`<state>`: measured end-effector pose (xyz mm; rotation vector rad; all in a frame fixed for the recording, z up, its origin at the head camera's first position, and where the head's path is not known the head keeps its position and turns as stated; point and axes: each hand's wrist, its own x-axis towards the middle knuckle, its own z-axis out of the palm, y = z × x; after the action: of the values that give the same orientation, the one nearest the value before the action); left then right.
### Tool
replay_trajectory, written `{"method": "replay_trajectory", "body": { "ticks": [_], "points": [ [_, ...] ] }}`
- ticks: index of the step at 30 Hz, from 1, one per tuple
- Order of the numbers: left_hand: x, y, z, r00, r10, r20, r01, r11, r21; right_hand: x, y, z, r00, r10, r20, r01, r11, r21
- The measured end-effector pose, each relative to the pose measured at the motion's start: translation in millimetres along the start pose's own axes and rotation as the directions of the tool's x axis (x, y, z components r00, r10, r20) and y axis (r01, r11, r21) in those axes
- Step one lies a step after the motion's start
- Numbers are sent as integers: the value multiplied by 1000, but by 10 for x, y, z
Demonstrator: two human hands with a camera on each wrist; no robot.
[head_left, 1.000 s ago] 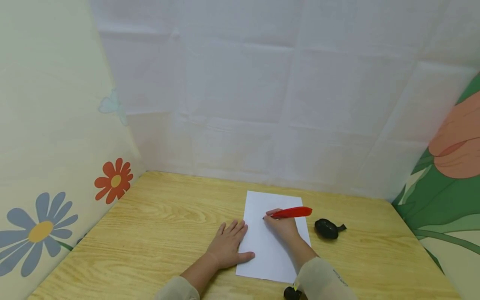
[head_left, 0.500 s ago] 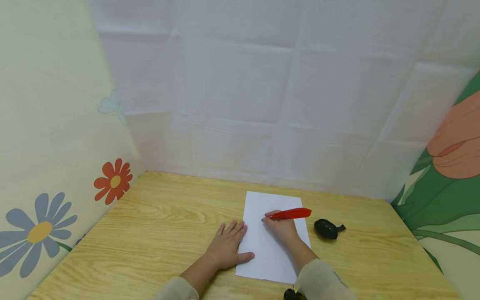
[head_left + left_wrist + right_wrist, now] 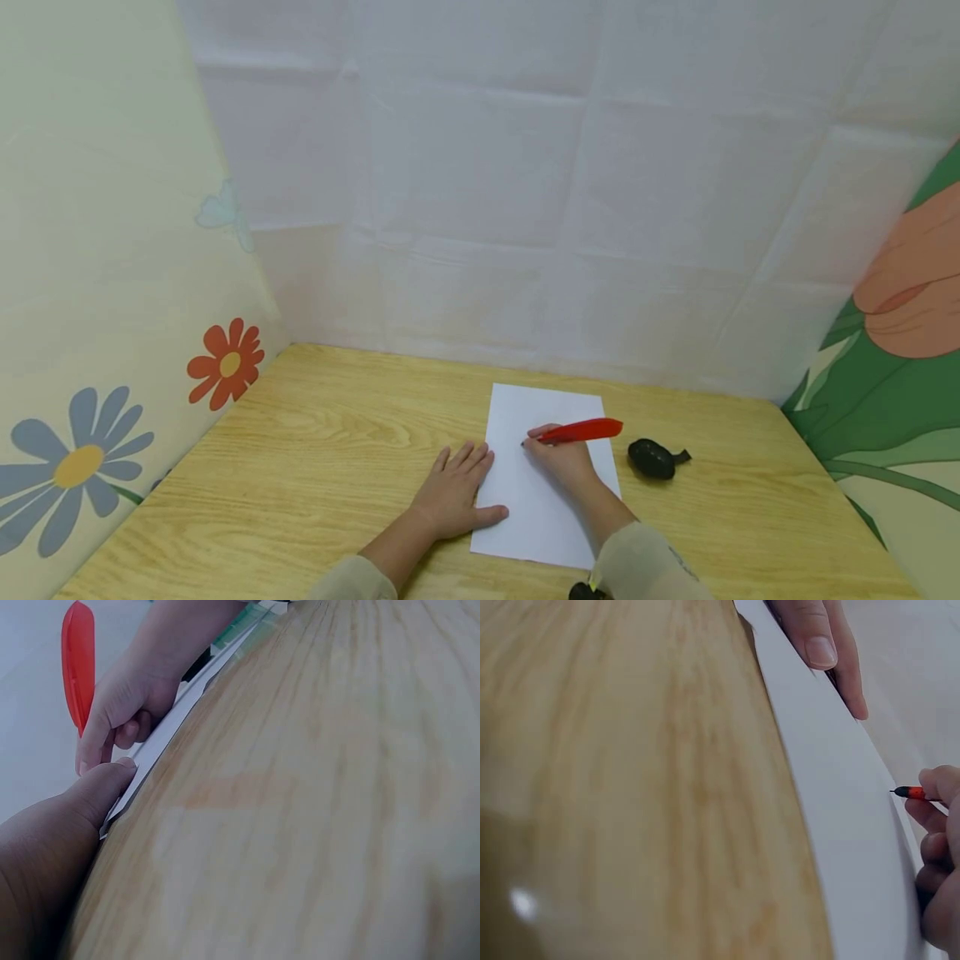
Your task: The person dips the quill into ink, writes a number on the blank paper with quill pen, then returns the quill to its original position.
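A white sheet of paper [image 3: 510,533] lies on the wood-grain table. My left hand [image 3: 452,493] rests flat across its left edge, fingers spread and thumb on the sheet. In my right hand [image 3: 566,461] I pinch a red feather pen [image 3: 583,431], the feather leaning out to the right. Its dark tip is at the paper's surface in the right wrist view, where the pen [image 3: 911,793] shows a black and orange-red end. In the left wrist view the red feather [image 3: 78,664] stands up above my right hand. I can make out no clear marks on the paper.
A glossy black rounded object [image 3: 652,459] with a short tab lies right of the paper. Another small black thing [image 3: 583,591] sits by my right sleeve, partly cut off. White cloth [image 3: 465,208] hangs behind the table [image 3: 337,433]; flower-patterned panels stand at both sides.
My right hand and the feather pen have shifted slightly left and toward me over the paper. My left hand stays in place.
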<state>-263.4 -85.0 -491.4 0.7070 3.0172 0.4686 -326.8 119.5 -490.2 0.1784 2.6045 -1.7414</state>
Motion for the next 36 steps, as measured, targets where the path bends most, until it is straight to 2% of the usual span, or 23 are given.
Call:
{"method": "replay_trajectory", "body": {
  "ticks": [15,36],
  "points": [
    [-10,7,-3,1000,-3,0,3,1000,-9,-15,39,7,999,-51,6,51,998,-27],
    [21,-37,51,1000,6,4,-6,1000,-10,-100,-1,-28,999,-6,40,9,998,-61]
  ]
}}
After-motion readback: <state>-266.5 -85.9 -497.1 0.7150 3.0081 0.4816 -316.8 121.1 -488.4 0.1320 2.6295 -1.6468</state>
